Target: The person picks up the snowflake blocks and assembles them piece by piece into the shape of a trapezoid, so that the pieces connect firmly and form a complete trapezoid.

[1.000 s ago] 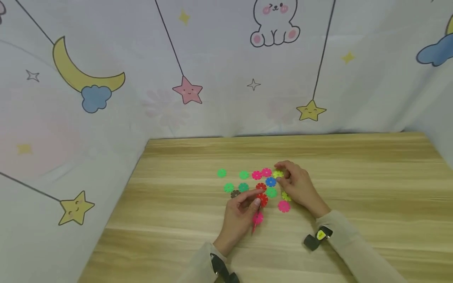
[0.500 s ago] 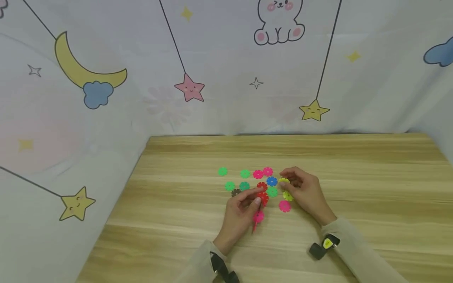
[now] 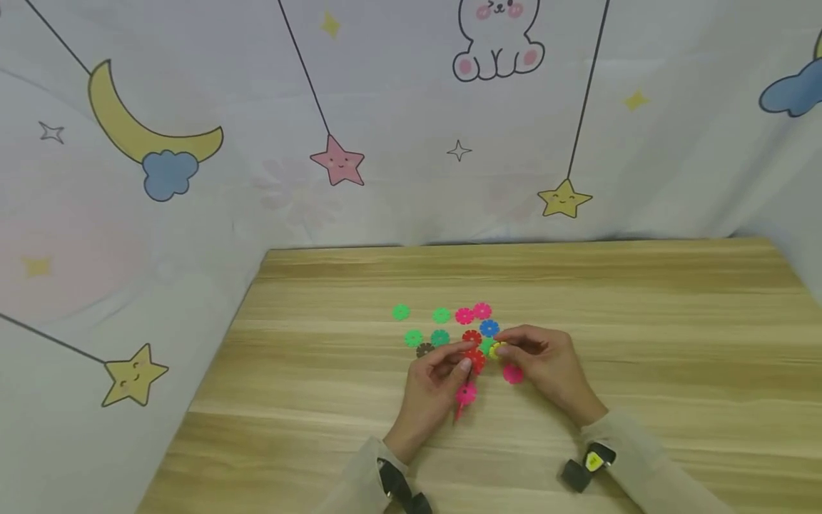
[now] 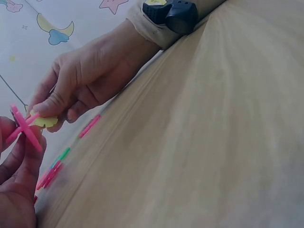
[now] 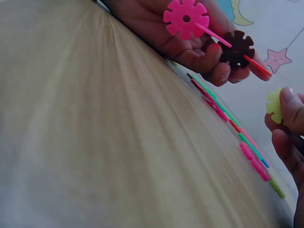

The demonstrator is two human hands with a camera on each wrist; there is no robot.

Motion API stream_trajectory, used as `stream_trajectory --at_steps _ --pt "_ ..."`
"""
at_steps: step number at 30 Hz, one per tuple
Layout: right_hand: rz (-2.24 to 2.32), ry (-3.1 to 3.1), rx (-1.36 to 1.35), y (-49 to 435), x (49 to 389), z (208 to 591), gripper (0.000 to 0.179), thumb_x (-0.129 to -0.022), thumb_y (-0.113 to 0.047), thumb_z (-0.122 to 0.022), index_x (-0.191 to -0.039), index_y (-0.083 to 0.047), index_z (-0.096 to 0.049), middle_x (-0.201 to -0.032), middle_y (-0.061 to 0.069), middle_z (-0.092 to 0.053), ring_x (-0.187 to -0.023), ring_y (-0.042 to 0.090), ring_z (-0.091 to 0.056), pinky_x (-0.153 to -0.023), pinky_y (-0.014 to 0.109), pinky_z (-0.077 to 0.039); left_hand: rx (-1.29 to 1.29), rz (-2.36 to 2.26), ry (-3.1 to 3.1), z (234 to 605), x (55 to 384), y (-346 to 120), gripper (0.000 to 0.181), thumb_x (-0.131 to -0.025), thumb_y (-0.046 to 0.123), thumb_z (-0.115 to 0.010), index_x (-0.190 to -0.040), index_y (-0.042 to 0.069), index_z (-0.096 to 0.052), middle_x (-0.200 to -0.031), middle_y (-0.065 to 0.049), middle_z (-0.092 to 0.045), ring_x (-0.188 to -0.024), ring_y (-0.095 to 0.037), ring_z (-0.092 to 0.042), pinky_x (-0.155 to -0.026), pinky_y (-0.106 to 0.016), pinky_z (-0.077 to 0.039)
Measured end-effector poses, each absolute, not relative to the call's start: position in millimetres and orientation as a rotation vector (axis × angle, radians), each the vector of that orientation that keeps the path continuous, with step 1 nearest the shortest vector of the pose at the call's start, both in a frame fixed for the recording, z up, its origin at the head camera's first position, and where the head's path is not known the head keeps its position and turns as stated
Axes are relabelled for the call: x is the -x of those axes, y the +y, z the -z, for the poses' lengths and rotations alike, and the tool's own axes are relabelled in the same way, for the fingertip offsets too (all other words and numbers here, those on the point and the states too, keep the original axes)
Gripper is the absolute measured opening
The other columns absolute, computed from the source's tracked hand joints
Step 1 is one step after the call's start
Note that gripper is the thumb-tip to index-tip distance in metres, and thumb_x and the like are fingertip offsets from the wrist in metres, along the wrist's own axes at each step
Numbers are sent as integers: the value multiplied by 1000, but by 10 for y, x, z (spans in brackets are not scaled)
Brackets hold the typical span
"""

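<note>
In the head view my left hand [image 3: 433,392] pinches a chain of slotted plastic discs joined edge to edge. Its red disc [image 3: 477,363] is by the fingertips and a pink disc [image 3: 467,393] hangs lower. The right wrist view shows the chain's lower pink disc [image 5: 186,19] and a dark disc [image 5: 236,50] face-on, with other links edge-on. My right hand [image 3: 555,368] pinches a yellow disc [image 3: 496,350] between thumb and fingers, close to the right of the chain. A small gap separates the yellow disc from the chain in the right wrist view.
Loose discs lie flat on the wooden table [image 3: 674,343] beyond my hands: several green ones [image 3: 401,312], pink ones [image 3: 482,310], a blue one [image 3: 489,328] and a brown one [image 3: 424,350]. A pink disc [image 3: 512,374] lies under my right hand. A printed cloth [image 3: 411,207] hangs behind.
My right hand has lifted the yellow disc from the far right of the group, drawn it back, then brought it leftward beside the chain. My left hand stays nearly still.
</note>
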State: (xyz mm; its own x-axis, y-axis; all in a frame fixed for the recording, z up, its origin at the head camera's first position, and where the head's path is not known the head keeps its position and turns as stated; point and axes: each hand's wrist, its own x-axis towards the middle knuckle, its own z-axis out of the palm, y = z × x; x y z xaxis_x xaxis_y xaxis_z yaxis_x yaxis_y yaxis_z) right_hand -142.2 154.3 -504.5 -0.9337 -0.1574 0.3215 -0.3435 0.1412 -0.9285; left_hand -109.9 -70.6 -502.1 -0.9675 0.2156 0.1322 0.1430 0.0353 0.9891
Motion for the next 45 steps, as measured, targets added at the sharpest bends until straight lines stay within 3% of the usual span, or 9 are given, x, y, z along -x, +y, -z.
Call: stream_trajectory --at_steps 5,14,22,31,38,45 --pt "-1954 -2194 -557 1475 1390 5032 11 -89 7 -82 -96 -1 -81 -90 -5 -80 -75 1 -70 -66 19 -59 -389 -2086 2221 4997 1110 -718 30 -106 15 -69 -133 3 -73 -122 -18 -77 -94 -3 -74 -86 -20 -61" --pt "-1948 -2168 -633 1439 1371 5043 16 -87 10 -81 -91 -5 -82 -83 15 -79 -65 7 -65 -57 21 -55 -353 -2060 2187 4995 1103 -748 24 -104 10 -70 -127 5 -74 -121 -20 -76 -93 -3 -74 -85 -21 -62" --pt "-1881 -2114 -724 1407 1337 5098 36 -78 29 -67 -82 -4 -79 -80 13 -79 -77 5 -73 -67 20 -60 -332 -2077 2133 5031 1092 -733 20 -101 0 -71 -120 -3 -71 -117 -28 -72 -92 -3 -71 -85 -19 -61" --pt "-1785 -2035 -920 1387 1350 5113 40 -71 33 -63 -75 -5 -74 -76 10 -76 -79 4 -73 -74 21 -62 -331 -2110 2083 4998 1066 -711 17 -100 -4 -68 -117 -8 -68 -112 -33 -68 -87 -3 -68 -82 -17 -59" --pt "-1823 -2037 -898 1389 1344 5098 35 -80 27 -75 -83 -8 -78 -84 9 -79 -86 5 -76 -80 20 -63 -321 -2071 2099 4979 1075 -731 18 -103 1 -68 -120 -4 -68 -112 -30 -72 -87 -5 -72 -82 -19 -62" --pt "-1771 -2072 -836 1424 1362 5086 32 -80 19 -82 -98 -8 -83 -95 8 -81 -96 4 -73 -82 17 -60 -340 -2060 2133 4984 1092 -752 21 -106 8 -66 -125 0 -66 -112 -28 -73 -87 -3 -72 -83 -20 -61"
